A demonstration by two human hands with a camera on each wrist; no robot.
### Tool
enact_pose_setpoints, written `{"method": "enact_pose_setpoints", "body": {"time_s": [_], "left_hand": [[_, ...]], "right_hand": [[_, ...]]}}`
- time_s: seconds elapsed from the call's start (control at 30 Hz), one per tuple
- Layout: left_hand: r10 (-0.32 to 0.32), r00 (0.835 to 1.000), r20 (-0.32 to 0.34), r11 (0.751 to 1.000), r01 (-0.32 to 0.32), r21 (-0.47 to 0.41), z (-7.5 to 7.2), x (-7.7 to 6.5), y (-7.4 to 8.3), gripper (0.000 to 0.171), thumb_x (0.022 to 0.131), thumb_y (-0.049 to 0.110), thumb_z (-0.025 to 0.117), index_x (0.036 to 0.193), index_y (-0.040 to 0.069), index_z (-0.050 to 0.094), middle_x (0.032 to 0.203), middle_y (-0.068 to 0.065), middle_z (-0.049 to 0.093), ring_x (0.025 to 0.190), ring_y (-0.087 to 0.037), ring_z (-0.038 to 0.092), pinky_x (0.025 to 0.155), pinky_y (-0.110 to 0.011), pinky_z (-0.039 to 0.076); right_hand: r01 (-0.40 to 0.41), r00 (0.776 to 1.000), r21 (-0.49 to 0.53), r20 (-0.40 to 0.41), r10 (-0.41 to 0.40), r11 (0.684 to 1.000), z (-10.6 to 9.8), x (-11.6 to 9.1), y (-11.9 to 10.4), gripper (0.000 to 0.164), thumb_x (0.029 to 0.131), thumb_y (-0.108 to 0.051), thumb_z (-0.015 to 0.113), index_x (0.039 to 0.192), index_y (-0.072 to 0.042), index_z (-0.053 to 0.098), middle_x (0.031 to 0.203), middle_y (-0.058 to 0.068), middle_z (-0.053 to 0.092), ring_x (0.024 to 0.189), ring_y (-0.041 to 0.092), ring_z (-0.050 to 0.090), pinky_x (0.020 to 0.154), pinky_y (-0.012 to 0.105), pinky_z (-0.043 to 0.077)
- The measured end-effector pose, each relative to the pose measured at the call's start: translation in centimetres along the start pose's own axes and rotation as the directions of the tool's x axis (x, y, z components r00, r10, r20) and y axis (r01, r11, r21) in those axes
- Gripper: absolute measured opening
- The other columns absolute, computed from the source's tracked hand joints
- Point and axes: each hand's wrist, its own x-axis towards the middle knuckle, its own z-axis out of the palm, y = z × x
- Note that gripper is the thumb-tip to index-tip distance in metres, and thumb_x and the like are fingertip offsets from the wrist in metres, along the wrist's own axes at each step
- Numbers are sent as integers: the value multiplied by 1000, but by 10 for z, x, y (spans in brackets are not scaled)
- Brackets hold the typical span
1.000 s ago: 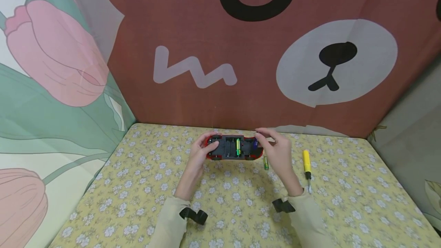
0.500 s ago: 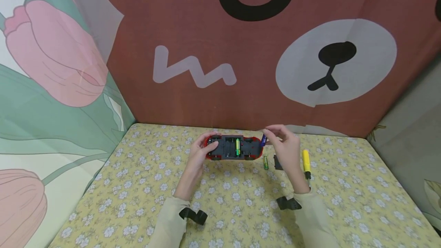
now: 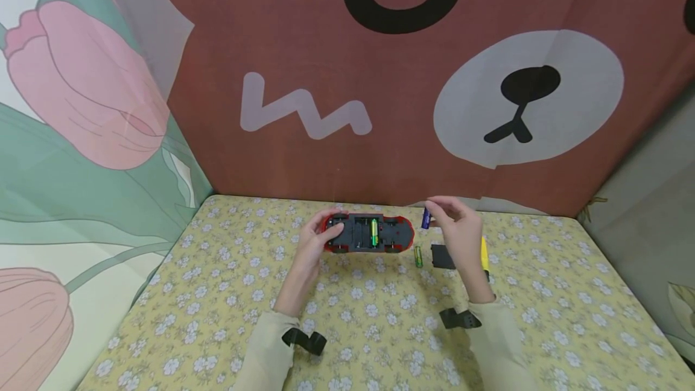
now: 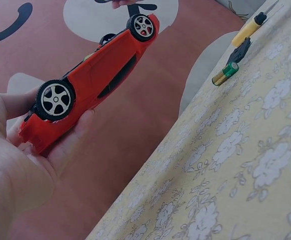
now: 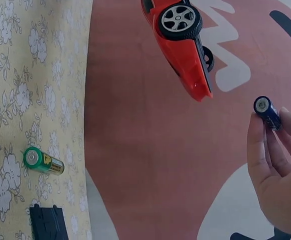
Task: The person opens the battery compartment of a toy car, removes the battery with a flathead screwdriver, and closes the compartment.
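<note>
My left hand (image 3: pixel 315 240) grips one end of a red toy car (image 4: pixel 98 75), held upside down with its black underside facing me in the head view. In its uncovered battery compartment sits one green battery (image 3: pixel 374 232), with bare slots beside it. My right hand (image 3: pixel 458 231) pinches a dark blue battery (image 5: pixel 268 114) between thumb and fingertips, to the right of the car and apart from it. Below the hands, another green battery (image 5: pixel 44 161) lies on the flowered cloth, and the black battery cover (image 3: pixel 442 256) lies close to its right.
A screwdriver with a yellow handle (image 4: pixel 248 31) lies on the table beyond the cover, partly hidden by my right hand in the head view. The flowered tablecloth (image 3: pixel 347 318) reaches back to a brown wall hanging (image 3: pixel 304 168) with a bear print.
My right hand has moved right, carrying the blue battery from over the car's end to clear of it. The battery cover has come into sight. My left hand and the car stay put.
</note>
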Motion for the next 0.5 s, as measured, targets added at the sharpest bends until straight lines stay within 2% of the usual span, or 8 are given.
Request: {"method": "enact_pose_setpoints", "body": {"time_s": [0.07,0.3,0.5], "left_hand": [[-9,1000,-2,1000,9,-4,0,0,1,46,94,6,72,137,-5,59,128,-6,69,112,-20,62,86,-29,55],[-17,1000,-6,1000,17,-12,1,1,0,47,93,5,72,137,-5,59,128,-6,69,110,-20,63,85,-29,56],[-16,1000,-8,1000,16,-13,1,0,0,42,93,5,72,134,-2,62,129,-8,69,111,-20,63,85,-29,56]], "right_hand": [[-13,1000,-11,-3,13,1000,-1,0,1,13,96,0,72,106,4,77,93,-3,74,75,0,68,66,17,56],[-76,997,-17,-14,76,997,-5,3,6,16,97,0,71,108,11,73,95,6,74,75,2,68,66,19,58],[-85,996,10,-20,85,996,-8,4,10,18,97,-5,72,107,10,74,92,0,73,74,5,68,66,22,59]]}}
